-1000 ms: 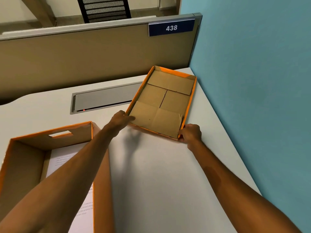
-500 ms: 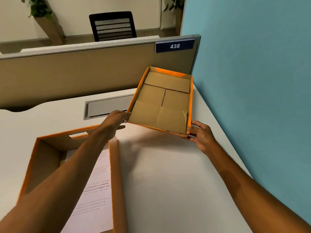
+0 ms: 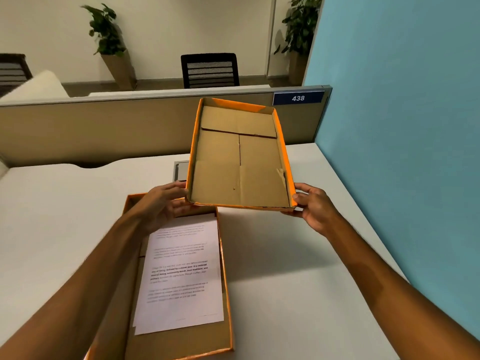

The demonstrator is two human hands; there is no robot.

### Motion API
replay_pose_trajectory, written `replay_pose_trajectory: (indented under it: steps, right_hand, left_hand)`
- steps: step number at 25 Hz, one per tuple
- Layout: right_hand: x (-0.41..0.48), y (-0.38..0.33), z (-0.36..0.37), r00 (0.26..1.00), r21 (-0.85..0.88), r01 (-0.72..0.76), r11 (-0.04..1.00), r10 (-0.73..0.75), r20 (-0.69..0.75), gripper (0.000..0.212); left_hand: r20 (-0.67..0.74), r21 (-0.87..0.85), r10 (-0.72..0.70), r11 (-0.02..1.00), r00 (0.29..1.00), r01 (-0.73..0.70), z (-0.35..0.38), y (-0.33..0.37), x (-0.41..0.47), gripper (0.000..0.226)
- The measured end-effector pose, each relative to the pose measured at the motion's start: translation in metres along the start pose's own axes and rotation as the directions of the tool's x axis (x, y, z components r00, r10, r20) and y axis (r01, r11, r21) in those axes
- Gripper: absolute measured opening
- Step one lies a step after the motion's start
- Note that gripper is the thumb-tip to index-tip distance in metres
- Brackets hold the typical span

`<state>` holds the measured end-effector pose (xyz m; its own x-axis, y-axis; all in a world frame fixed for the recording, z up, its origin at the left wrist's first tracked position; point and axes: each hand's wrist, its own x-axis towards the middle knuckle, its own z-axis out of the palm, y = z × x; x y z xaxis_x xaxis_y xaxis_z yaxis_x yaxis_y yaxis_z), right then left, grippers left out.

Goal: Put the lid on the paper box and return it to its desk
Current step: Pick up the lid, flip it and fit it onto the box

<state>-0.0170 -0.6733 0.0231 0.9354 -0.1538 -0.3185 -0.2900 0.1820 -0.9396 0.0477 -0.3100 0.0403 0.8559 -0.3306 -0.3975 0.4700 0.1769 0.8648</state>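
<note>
Tilting its open side toward the camera, the lid (image 3: 239,162) is held up above the white desk (image 3: 298,268), clear of its surface, between both hands. It is a shallow cardboard tray with a plain brown inside, orange outer walls and rim, and folded flaps whose seams form a T across the floor; a small tear shows at the near right corner. The left hand (image 3: 158,206) clasps the near left corner, fingers curled onto the wall. The right hand (image 3: 314,207) pinches the near right corner, thumb on the rim and fingers underneath.

Below and to the left, the paper box (image 3: 179,333) sits open on the desk, orange outside and brown inside. The lid's near edge overlaps its far end as seen from the head camera. A printed sheet (image 3: 181,276) lies flat inside; its paragraphs are mostly too blurred to read, though bold words such as "slower pace" and "local traditions" come through.

On the beige partition (image 3: 91,128) behind the desk, a dark blue plate (image 3: 298,98) reads "438". A teal wall (image 3: 402,126) borders the desk on the right.
</note>
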Motion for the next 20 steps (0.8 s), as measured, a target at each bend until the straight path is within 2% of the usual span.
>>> replay_pose_trajectory:
  steps: [6,11,15,17,19,20]
  right_hand:
    - [-0.053,0.011,0.060,0.993,-0.081,0.040,0.996,-0.030,0.111,0.027]
    - [-0.106,0.021,0.102,0.980,-0.146,0.106,0.984,-0.078,0.185,0.023]
    - [-0.142,0.034,0.128,0.982,-0.230,0.170,0.958,-0.144,0.126,0.020]
    - [-0.156,0.041,0.140,0.972,-0.400,0.224,0.889,-0.234,0.024,0.021]
    - [-0.169,0.046,0.153,0.909,-0.638,0.304,0.708,-0.416,-0.029,0.032]
    - [-0.179,0.047,0.161,0.860,-0.700,0.364,0.615,-0.510,-0.001,0.035]
  left_hand:
    - [0.124,-0.141,0.054,0.989,0.991,-0.036,-0.053,-0.013,-0.105,0.052]
    - [0.111,-0.197,0.115,0.976,0.987,-0.091,-0.082,-0.029,-0.179,0.052]
    - [0.062,-0.184,0.193,0.967,0.979,-0.179,-0.089,-0.037,-0.219,0.052]
    - [0.046,-0.197,0.224,0.957,0.973,-0.212,-0.090,-0.044,-0.235,0.045]
    - [0.011,-0.192,0.235,0.954,0.972,-0.228,-0.089,-0.048,-0.248,0.038]
    - [-0.011,-0.187,0.237,0.954,0.971,-0.235,-0.087,-0.051,-0.253,0.037]
